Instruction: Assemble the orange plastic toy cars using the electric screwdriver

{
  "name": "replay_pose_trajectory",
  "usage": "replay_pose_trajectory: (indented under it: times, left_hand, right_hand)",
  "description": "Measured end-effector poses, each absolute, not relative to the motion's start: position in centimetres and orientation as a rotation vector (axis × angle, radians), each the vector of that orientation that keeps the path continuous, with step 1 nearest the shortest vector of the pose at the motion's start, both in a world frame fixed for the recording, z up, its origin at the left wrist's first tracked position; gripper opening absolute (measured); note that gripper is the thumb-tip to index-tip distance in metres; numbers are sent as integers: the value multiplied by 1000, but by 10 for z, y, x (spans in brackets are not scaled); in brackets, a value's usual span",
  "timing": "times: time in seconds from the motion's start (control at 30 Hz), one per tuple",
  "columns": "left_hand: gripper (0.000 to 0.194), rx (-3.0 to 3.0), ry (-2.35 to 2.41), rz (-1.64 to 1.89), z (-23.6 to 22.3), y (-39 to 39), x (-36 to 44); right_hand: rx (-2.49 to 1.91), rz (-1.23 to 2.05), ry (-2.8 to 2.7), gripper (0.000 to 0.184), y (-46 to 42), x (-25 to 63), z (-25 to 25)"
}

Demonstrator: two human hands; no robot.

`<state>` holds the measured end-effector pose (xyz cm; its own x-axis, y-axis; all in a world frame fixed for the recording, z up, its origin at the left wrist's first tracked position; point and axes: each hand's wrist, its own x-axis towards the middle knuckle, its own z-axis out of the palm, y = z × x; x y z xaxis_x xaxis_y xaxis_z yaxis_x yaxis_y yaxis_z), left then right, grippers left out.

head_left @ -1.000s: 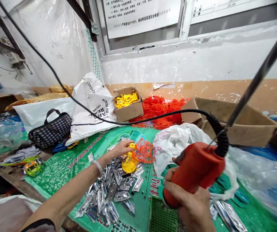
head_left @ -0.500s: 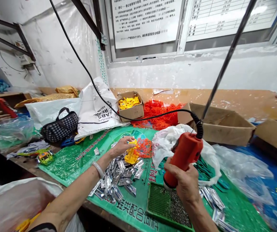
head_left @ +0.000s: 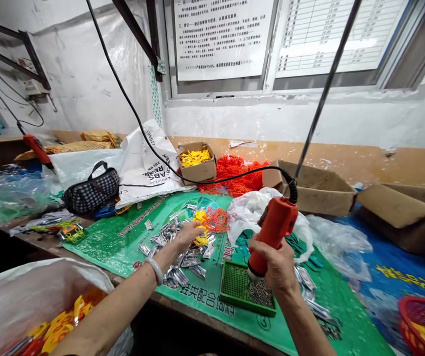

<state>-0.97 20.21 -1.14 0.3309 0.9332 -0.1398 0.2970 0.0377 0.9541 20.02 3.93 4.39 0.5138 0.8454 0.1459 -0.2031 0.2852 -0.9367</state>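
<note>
My right hand (head_left: 275, 262) is wrapped round a red electric screwdriver (head_left: 277, 225), which hangs from a coiled black cable. Its lower end points down into a green tray (head_left: 230, 291) with a grid floor, at the heap of small screws (head_left: 261, 292) there. My left hand (head_left: 190, 233) reaches across a pile of silver metal-looking pieces (head_left: 177, 274). Its fingers are closed at a yellow plastic part (head_left: 202, 238), and the fingertips are partly hidden. Orange netting-like pieces (head_left: 216, 218) lie just beyond.
Behind stand a small carton of yellow parts (head_left: 197, 170), a red-orange heap (head_left: 230, 175) and open cardboard boxes (head_left: 319, 190). A white plastic bag (head_left: 251, 202) lies near the screwdriver. At lower left is a sack with yellow parts (head_left: 58, 329); a red basket (head_left: 407, 316) is at lower right.
The view has shifted right. The screwdriver has come down closer to the screws in the tray. My left hand has drawn in at the yellow part. The other person's hand at far left has let go of a screwdriver.
</note>
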Motion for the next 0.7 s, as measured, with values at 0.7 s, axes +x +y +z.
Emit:
replay_pose_trajectory:
  times: [0.7]
  left_hand:
    - [37,2419,1376,439,12,292,78]
  right_hand:
    - [-1237,804,-708,39,31,235,42]
